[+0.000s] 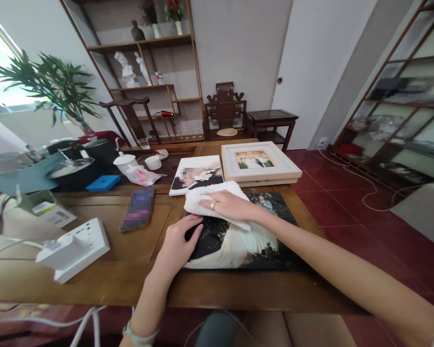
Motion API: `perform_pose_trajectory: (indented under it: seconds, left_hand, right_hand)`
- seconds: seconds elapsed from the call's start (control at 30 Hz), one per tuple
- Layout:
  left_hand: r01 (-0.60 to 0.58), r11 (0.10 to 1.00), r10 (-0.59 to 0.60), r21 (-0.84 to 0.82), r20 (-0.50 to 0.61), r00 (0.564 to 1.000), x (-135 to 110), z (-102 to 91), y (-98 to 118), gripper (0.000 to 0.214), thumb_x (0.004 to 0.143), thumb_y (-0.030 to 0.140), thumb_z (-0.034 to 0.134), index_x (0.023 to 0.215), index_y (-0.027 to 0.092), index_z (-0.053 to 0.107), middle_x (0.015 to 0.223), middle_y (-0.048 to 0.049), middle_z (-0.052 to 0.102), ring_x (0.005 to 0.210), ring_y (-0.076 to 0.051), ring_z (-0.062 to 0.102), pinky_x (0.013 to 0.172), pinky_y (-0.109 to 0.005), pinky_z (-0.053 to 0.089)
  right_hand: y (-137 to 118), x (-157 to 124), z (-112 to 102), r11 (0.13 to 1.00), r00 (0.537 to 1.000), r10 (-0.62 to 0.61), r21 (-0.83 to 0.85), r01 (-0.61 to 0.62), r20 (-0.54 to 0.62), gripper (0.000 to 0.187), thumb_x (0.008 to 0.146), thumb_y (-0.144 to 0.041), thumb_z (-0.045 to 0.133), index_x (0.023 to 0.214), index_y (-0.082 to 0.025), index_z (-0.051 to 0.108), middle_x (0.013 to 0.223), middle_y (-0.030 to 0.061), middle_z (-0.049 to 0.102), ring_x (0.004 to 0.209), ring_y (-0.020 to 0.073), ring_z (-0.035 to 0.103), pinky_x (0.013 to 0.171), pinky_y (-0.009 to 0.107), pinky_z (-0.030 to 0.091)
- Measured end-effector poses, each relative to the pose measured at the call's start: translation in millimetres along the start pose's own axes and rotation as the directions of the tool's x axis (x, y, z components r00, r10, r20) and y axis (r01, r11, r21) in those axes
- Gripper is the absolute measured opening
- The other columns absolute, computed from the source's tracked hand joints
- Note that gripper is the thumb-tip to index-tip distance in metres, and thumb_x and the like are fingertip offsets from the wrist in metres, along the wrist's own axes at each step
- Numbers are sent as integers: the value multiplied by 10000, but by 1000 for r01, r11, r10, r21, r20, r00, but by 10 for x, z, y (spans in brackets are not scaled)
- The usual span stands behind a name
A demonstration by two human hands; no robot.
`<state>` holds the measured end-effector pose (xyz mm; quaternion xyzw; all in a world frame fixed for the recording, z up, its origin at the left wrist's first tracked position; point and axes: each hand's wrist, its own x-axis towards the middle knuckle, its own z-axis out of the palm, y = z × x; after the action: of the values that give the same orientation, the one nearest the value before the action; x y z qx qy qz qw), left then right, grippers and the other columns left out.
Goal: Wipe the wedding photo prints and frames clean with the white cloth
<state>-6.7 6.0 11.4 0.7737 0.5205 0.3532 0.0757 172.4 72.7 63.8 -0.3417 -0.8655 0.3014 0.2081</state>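
Observation:
A large dark photo panel (238,246) with a pale wedding dress in its picture lies flat on the wooden table (260,289). At its left edge rests my left hand (183,238), thumb apart from the fingers, which lie flat and hold nothing. My right hand (224,205), a ring on one finger, grips a folded white cloth (198,197) and presses it on the panel's upper part. The forearm covers some of the picture. Just beyond the cloth are a white-edged photo print (191,176) and a framed photo (262,168) resting on a pale box-like base.
A white power strip (81,248), a phone (139,207) and a small open carton (48,207) lie on the left. Behind them stand a blue box (103,183), a white teapot (125,161) and a dark pot (74,173). Chairs and shelves line the back.

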Motion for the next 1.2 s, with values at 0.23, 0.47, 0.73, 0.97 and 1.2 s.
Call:
perform_pose_trajectory:
  seconds: [0.23,0.47,0.73,0.97,1.2]
  left_hand:
    - [0,1000,0,-17,9,1000,-1,1,-4,244,843,236,522,987,163,704,1086,-88,695,1058,-238,630,956,-399,488]
    - [0,999,1,-38,10,1000,-6,11,-10,245,847,231,517,999,165,698,1099,-84,688,1092,-230,611,970,-415,476]
    - [2,1000,-2,-31,13,1000,0,16,0,253,844,245,527,998,142,699,1101,-102,686,1094,-228,610,984,-404,464]
    - [-1,1000,1,-21,6,1000,15,6,15,234,840,248,531,979,175,705,1088,-82,694,1085,-240,613,969,-422,474]
    - [-17,1000,17,-8,-2,1000,16,33,-34,246,846,264,527,991,166,700,1095,-89,691,1081,-240,616,970,-420,474]
  right_hand:
    - [141,-355,-99,998,998,46,-44,-48,-48,407,944,-434,342,1118,-191,618,1204,76,619,1122,264,530,986,415,348]
    - [546,-1109,-385,955,968,207,-184,-232,-144,475,938,-506,291,1162,-224,600,1333,59,522,1272,313,392,1033,485,315]
    - [717,-1251,-431,874,999,-18,-487,0,-32,318,894,-368,449,1102,-196,616,1445,104,371,1375,276,183,1100,534,163]
    - [643,-1206,-340,830,999,-54,-556,45,0,364,752,-107,481,1067,-197,640,1449,101,363,1387,269,126,1071,605,117]
    - [-16,-1657,-37,868,987,-16,-488,94,162,388,627,-109,557,963,-248,693,1492,47,272,1378,351,71,1055,663,48]
